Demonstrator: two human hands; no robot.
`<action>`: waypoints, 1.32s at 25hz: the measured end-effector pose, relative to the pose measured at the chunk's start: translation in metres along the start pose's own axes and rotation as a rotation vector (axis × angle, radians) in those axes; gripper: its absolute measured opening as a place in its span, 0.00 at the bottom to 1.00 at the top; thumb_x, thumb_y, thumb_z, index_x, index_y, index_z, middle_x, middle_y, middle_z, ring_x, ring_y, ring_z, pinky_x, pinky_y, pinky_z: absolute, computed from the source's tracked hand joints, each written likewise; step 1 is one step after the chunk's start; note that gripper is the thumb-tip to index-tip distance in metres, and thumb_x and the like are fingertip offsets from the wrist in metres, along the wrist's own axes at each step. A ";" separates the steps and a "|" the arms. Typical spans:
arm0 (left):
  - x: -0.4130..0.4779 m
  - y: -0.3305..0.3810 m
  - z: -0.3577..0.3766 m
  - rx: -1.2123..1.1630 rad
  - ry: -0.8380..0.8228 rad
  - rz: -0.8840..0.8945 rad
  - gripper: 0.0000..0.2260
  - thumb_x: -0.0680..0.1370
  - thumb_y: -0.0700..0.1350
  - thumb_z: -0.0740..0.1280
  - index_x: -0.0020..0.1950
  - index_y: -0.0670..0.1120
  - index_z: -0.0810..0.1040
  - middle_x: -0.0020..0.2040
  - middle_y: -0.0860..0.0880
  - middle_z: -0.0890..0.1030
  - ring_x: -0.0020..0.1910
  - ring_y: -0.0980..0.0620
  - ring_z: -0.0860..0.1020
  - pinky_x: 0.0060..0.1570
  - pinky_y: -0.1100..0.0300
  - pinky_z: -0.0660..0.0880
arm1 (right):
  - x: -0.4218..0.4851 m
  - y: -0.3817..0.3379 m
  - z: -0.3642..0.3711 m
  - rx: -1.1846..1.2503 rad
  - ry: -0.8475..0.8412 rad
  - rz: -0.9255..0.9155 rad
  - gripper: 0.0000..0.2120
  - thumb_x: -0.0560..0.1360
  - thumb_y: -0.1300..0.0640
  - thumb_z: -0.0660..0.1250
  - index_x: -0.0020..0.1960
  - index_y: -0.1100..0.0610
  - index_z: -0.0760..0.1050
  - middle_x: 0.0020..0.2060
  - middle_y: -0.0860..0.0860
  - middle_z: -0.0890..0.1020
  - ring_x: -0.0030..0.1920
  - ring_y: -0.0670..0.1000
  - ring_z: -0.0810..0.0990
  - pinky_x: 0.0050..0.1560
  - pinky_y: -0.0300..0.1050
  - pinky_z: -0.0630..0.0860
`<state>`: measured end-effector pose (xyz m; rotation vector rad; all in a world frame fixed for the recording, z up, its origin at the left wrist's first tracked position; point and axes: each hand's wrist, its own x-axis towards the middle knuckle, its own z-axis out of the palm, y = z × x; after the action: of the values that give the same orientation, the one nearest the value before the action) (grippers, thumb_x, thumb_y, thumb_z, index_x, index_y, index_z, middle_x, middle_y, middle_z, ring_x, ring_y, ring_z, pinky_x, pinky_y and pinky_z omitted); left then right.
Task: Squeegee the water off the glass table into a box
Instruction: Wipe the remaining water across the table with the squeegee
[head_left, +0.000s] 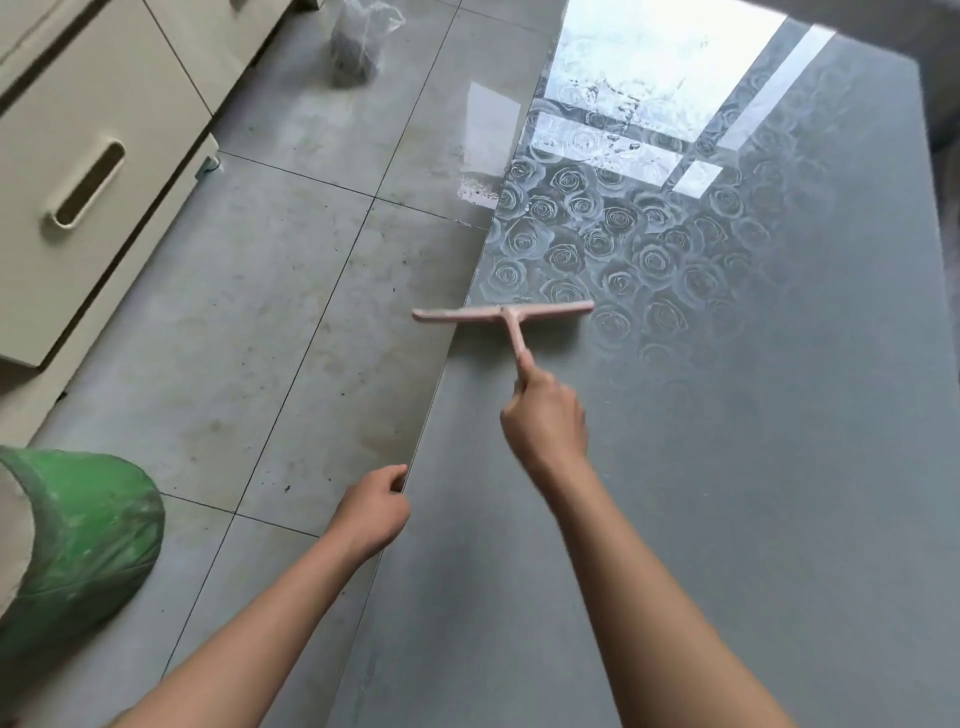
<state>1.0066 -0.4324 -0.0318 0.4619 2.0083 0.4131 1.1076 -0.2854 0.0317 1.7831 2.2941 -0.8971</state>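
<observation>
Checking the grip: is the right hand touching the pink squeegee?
Touching. The head view shows the right hand curled round the lower end of the squeegee handle.

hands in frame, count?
2: right hand grips the pink squeegee by its handle over the glass table; left hand is curled at the table's left edge, nearer the camera.

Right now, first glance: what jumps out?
The pink squeegee, gripped by the right hand, its blade overhanging the left edge of the rose-patterned glass table. At the table's far end, water streaks glint in a bright window reflection. A green bin sits on the floor, lower left.
</observation>
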 end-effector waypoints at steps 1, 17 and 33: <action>0.001 0.002 0.000 -0.007 0.002 0.001 0.13 0.75 0.40 0.65 0.40 0.60 0.76 0.43 0.59 0.80 0.52 0.47 0.78 0.54 0.57 0.74 | 0.018 -0.007 -0.011 0.035 0.003 0.001 0.26 0.78 0.61 0.54 0.73 0.44 0.61 0.47 0.58 0.77 0.51 0.62 0.75 0.47 0.48 0.69; 0.030 0.041 0.001 0.189 0.060 0.064 0.23 0.75 0.36 0.57 0.67 0.51 0.74 0.59 0.47 0.80 0.58 0.46 0.77 0.56 0.57 0.73 | 0.075 -0.008 -0.051 0.117 0.048 -0.102 0.21 0.79 0.58 0.54 0.70 0.46 0.68 0.50 0.59 0.79 0.50 0.64 0.77 0.46 0.49 0.75; -0.002 0.047 0.005 0.940 -0.019 0.281 0.30 0.76 0.37 0.56 0.77 0.46 0.54 0.79 0.53 0.43 0.70 0.47 0.67 0.60 0.54 0.71 | -0.231 0.228 -0.033 0.112 -0.029 -0.009 0.30 0.63 0.70 0.77 0.60 0.49 0.78 0.27 0.48 0.65 0.22 0.49 0.67 0.25 0.39 0.70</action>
<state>1.0186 -0.3922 -0.0109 1.3185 2.0284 -0.4139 1.3961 -0.4335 0.0684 1.7905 2.2788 -1.0660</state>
